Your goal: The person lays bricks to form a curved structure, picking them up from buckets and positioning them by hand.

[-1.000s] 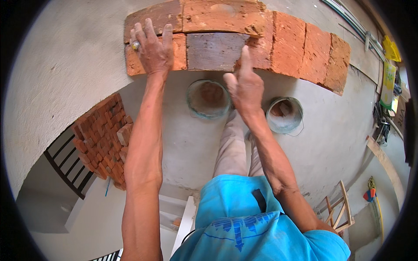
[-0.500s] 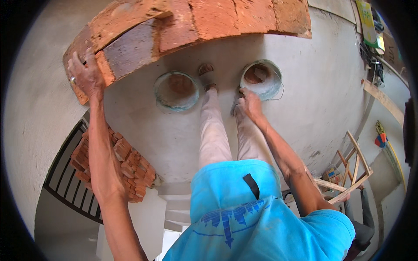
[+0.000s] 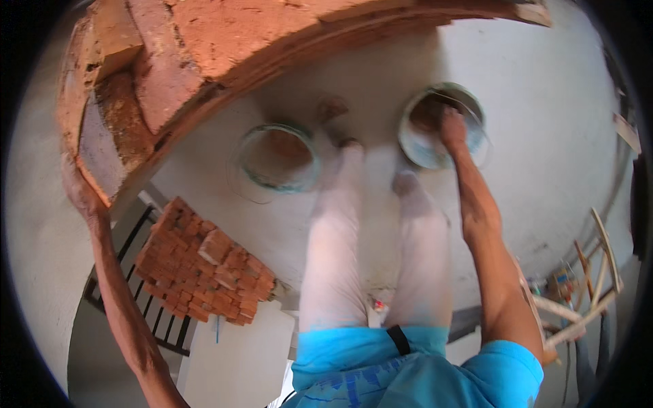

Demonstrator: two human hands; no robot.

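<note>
A course of red-orange bricks [image 3: 252, 41] spans the top of the view, with a gap between bricks near its left end. My left hand [image 3: 85, 194] rests against that left end; its fingers blend into the brick edge, so I cannot make out their shape. To the right, my right hand [image 3: 454, 128] reaches down into a pale green bucket [image 3: 411, 139] with a wire handle. Reddish-brown stuff shows dimly inside it. Blur and the bucket's shade hide whether those fingers hold anything. A second similar bucket [image 3: 249, 163] stands on the floor left of my feet.
A stack of red bricks [image 3: 197, 265] stands at lower left, in front of a dark metal railing [image 3: 129, 268]. A wooden frame [image 3: 602, 272] is at the right. My legs [image 3: 333, 251] stand between the buckets on the pale floor [image 3: 530, 163].
My right hand has moved from beside my knee, right and into the right bucket. My left hand has slid down the brickwork's end. The view has shifted, with the brickwork looming larger.
</note>
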